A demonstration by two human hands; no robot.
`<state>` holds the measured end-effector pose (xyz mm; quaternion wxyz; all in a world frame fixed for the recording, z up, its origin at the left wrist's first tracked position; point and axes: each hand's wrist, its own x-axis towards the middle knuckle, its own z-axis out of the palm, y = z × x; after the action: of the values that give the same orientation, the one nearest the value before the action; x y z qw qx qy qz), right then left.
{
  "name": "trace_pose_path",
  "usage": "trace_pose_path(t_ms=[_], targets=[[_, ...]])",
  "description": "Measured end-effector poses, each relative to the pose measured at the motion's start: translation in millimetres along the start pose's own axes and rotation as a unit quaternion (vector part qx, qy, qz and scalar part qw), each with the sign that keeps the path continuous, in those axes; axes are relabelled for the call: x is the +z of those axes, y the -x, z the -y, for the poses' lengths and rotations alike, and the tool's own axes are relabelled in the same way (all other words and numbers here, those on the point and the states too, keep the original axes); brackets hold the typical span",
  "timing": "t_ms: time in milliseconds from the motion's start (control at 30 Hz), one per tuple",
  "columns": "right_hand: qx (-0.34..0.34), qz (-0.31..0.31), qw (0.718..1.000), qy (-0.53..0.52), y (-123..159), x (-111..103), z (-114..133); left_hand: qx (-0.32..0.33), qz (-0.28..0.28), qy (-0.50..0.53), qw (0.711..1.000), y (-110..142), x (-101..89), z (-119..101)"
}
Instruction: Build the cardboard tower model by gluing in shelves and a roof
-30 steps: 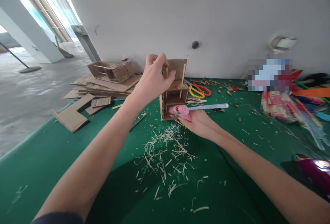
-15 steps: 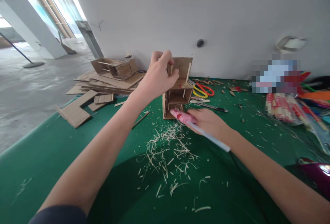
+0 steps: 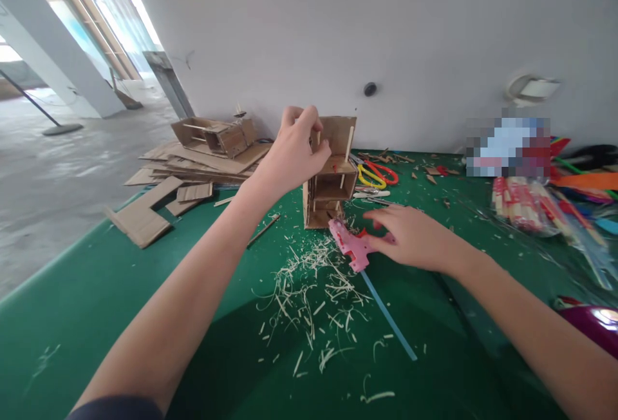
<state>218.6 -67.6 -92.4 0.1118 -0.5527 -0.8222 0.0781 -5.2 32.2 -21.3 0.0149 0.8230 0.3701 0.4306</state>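
A small cardboard model (image 3: 333,187) with stacked open compartments and thin wooden sticks stands upright on the green table. My left hand (image 3: 300,149) is closed at its upper left edge, fingertips partly hidden behind the hand. In front of the model's base lies a pink hot glue gun (image 3: 355,249), its nozzle towards the bottom compartment. A translucent glue stick (image 3: 389,317) sticks out of its back end. Beside its handle is my right hand (image 3: 415,236), fingers apart, with the thumb side still close to or touching the handle.
Pale wood shavings (image 3: 313,278) are scattered before the model. Scissors (image 3: 374,175) with yellow and orange handles lie behind it to the right. Cardboard sheets (image 3: 203,165) carry a second cardboard model (image 3: 217,136) at left. Bagged sticks (image 3: 524,204) lie right.
My right hand has drawn the glue gun back from the bottom compartment, turned it and loosened its grip, moving right. My left hand has stayed at the model.
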Motion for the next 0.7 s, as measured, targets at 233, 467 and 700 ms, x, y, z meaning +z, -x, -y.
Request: trace_pose_path(t_ms=[233, 467, 700], targets=[[0.061, -0.177, 0.971, -0.152, -50, -4, 10, 0.037, 0.018, -0.001, 0.999, 1, -6.5, 2], [0.013, -0.278, 0.96, -0.038, -74, -9, 23, 0.07, 0.075, 0.014, 0.995, 1, -16.0, 4], [-0.058, -0.256, 0.951, 0.165, -81, -40, 25, 0.075, 0.082, 0.01, 0.994, 1, -16.2, 5]])
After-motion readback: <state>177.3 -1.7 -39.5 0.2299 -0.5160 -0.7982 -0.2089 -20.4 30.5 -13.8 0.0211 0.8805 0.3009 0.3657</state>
